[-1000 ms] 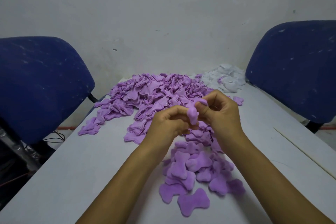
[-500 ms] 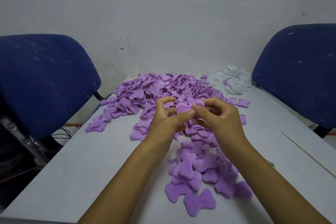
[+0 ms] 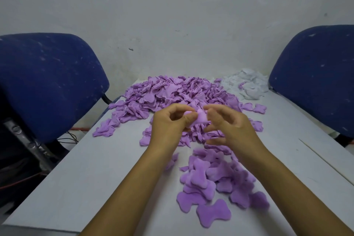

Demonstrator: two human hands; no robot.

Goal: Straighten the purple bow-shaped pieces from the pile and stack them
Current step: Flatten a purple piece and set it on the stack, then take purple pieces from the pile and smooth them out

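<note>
While both hands pinch one crumpled purple bow-shaped piece (image 3: pixel 201 118) above the far pile (image 3: pixel 172 92), the left hand (image 3: pixel 170 126) and right hand (image 3: pixel 229 126) should pull it flat, then lay it on the near stack (image 3: pixel 199 180).

Bare table (image 3: pixel 92 168) lies open on the left, while the purple pile (image 3: pixel 172 94) and blue chairs (image 3: pixel 44 82) crowd the far end and sides.

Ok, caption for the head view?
Both hands pinch one purple piece above the pile, beside flattened pieces.
</note>
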